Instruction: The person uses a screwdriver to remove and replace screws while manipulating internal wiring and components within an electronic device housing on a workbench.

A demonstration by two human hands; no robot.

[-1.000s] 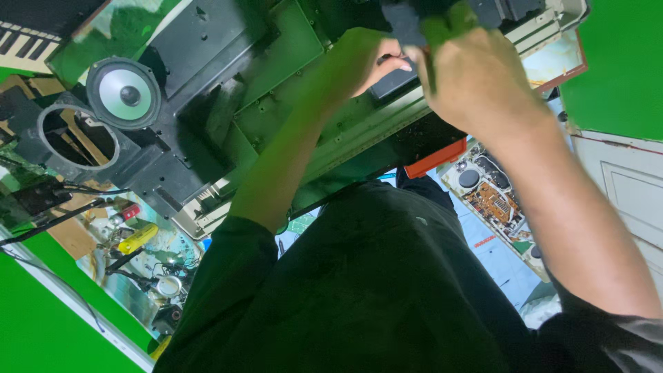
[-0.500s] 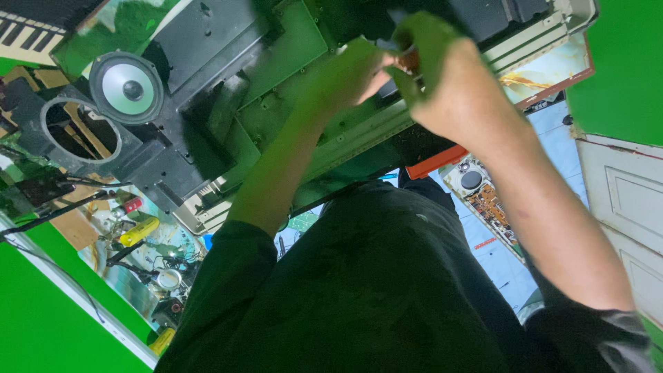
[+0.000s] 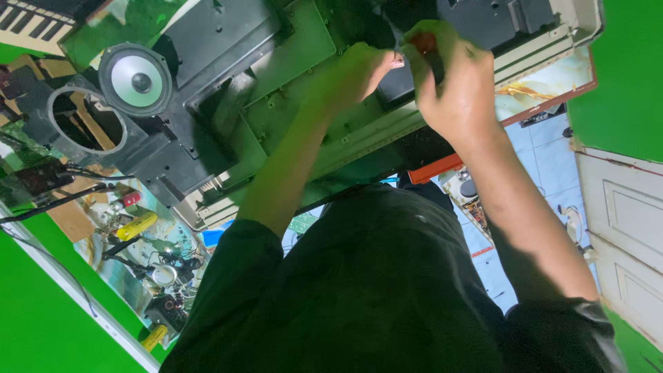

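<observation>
My right hand [image 3: 456, 90] is shut around a screwdriver with an orange-red handle [image 3: 424, 43], held over the open underside of a grey-green electronic keyboard chassis [image 3: 304, 62]. My left hand [image 3: 352, 72] lies on the chassis right beside it. Its fingertips are bunched against the tool just below the handle; whether they pinch anything is hidden. The tool's tip sits among dark parts [image 3: 483, 21] inside the chassis.
A round grey speaker [image 3: 135, 79] and an empty speaker ring [image 3: 83, 124] sit at the chassis's left end. Tools, wires and a yellow item [image 3: 138, 224] litter the floor on the left. A circuit board [image 3: 469, 200] lies on blue tiles; a white panelled door [image 3: 621, 228] is at the right.
Both hands stay together at the same spot on the chassis. My right hand has turned a little on the screwdriver, so the orange-red handle now shows between its fingers.
</observation>
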